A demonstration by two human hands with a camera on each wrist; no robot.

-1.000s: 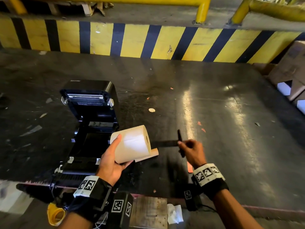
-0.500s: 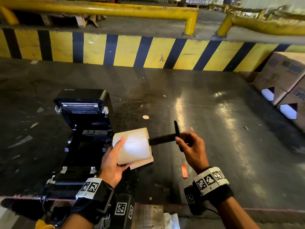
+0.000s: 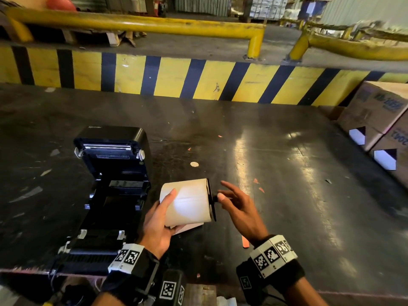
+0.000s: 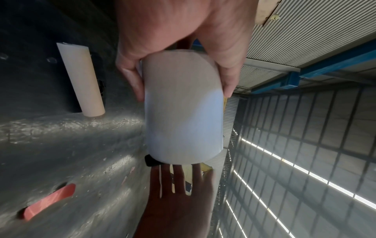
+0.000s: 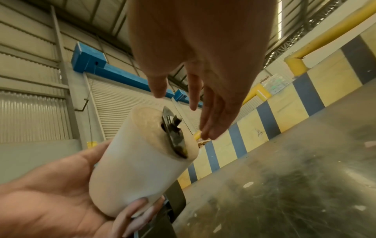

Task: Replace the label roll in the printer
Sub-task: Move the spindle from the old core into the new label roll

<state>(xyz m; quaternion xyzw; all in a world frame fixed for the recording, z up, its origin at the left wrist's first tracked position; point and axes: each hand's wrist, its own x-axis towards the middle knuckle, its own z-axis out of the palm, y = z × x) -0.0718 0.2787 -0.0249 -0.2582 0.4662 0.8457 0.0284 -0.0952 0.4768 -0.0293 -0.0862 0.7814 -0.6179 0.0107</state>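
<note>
My left hand (image 3: 164, 214) grips a white label roll (image 3: 187, 202) sideways, just right of the open black printer (image 3: 110, 184). Thumb on top and fingers underneath show in the left wrist view around the roll (image 4: 183, 112). A black spindle sits inside the roll's core, and only its flat end flange (image 3: 212, 198) shows at the right face. In the right wrist view the flange (image 5: 173, 128) lies across the roll (image 5: 142, 161). My right hand (image 3: 229, 195) is spread open beside that end, its thumb tip at the spindle's stub.
An empty cardboard core (image 4: 81, 80) lies on the dark table (image 3: 287, 195) under the roll. A red strip (image 3: 245, 241) lies near my right wrist. Cardboard boxes (image 3: 375, 120) stand at the right edge, and a yellow-black barrier (image 3: 198, 80) runs along the back.
The black spindle, held out to the right of the roll before, has gone all the way into the core. My right hand has let go of it and spread open.
</note>
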